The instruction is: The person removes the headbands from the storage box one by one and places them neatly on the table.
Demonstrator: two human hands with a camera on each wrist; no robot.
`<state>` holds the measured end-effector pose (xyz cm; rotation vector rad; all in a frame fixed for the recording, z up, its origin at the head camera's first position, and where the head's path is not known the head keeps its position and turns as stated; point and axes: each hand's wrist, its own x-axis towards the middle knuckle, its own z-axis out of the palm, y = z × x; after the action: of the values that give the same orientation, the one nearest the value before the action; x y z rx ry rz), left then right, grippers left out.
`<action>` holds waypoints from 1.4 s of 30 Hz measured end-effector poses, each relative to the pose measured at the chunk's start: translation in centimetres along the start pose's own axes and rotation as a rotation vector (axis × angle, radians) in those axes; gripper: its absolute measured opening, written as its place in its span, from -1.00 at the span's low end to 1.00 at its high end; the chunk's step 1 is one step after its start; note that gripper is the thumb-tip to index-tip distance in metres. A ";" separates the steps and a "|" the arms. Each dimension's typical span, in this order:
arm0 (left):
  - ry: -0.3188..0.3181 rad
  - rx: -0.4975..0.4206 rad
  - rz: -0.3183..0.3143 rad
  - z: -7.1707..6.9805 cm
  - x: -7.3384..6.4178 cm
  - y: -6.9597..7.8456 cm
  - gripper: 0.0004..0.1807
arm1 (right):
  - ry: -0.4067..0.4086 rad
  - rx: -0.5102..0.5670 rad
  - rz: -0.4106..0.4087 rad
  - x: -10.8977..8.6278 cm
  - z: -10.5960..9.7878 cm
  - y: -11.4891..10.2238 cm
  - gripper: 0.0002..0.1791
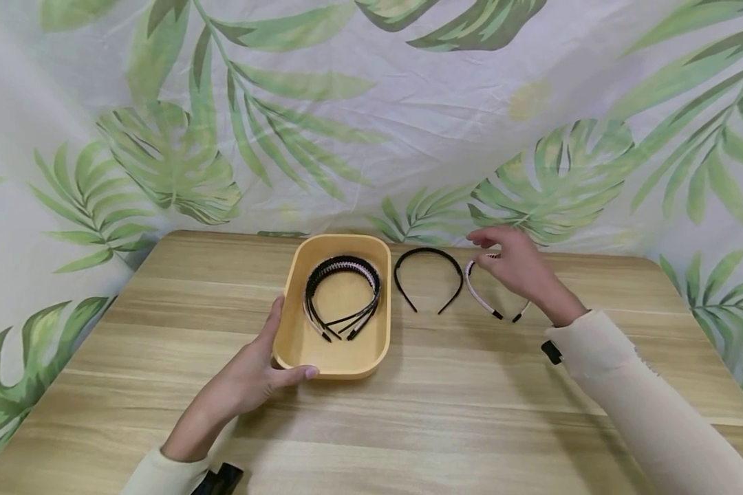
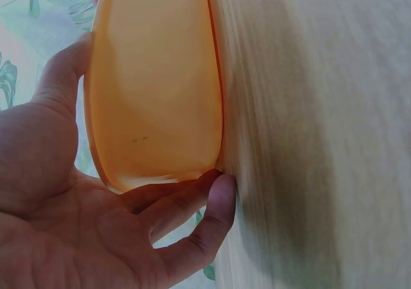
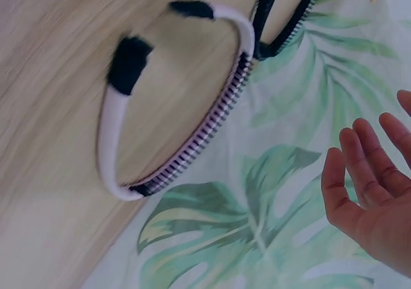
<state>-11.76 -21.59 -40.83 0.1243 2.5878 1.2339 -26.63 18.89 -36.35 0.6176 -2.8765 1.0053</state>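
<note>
Judged handling: pinch the pink headband [image 1: 479, 294] by its arch, lift gently, spare the black headband [image 1: 427, 250] alongside. Right hand [image 1: 519, 269]: empty, fingers relaxed and apart. Pink headband: on table [image 1: 446, 412], just beneath that hand, tips nearward. Left hand [image 1: 252, 375]: grips yellow tray [image 1: 345, 357] by its near-left corner.

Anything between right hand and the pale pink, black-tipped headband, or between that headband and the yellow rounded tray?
Nothing visible between right hand and pale pink headband. Toward the yellow tray, yes: a thin black arched headband lies between.
</note>
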 end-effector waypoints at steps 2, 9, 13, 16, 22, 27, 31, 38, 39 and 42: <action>0.003 0.001 0.002 0.0 -0.1 0.0 0.48 | -0.002 0.013 -0.008 0.1 0.3 -0.4 -0.60; 0.000 0.001 -0.003 0.0 -0.1 0.0 0.48 | -0.026 0.056 -0.041 0.2 1.5 -1.8 -0.62; -0.004 -0.006 -0.001 0.0 -0.1 -0.1 0.48 | -0.043 0.056 -0.052 0.4 2.3 -2.8 -0.61; -0.003 -0.007 0.000 0.0 -0.1 -0.1 0.48 | -0.041 0.070 -0.065 0.7 3.0 -3.6 -0.61; 0.001 0.005 -0.007 0.0 -0.1 -0.2 0.48 | -0.031 0.105 -0.095 1.6 4.9 -4.9 -0.61; 0.003 0.010 0.002 0.0 -0.2 -0.1 0.48 | -0.056 0.121 -0.107 2.2 6.0 -5.6 -0.60; 0.007 0.017 0.012 0.0 -0.1 0.0 0.47 | -0.057 0.118 -0.119 2.4 6.5 -6.2 -0.60; 0.003 0.018 0.007 0.0 -0.1 0.0 0.48 | -0.050 0.122 -0.129 2.8 7.5 -7.1 -0.58; 0.003 0.018 0.006 0.0 -0.1 0.0 0.48 | -0.050 0.127 -0.132 2.9 7.7 -7.3 -0.58; 0.003 0.021 0.005 -0.1 -0.1 -0.1 0.48 | -0.061 0.146 -0.138 3.2 8.2 -7.8 -0.59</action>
<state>-11.66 -21.70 -40.84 0.1328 2.6053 1.2094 -25.81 7.24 -37.72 0.8570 -2.7818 1.2033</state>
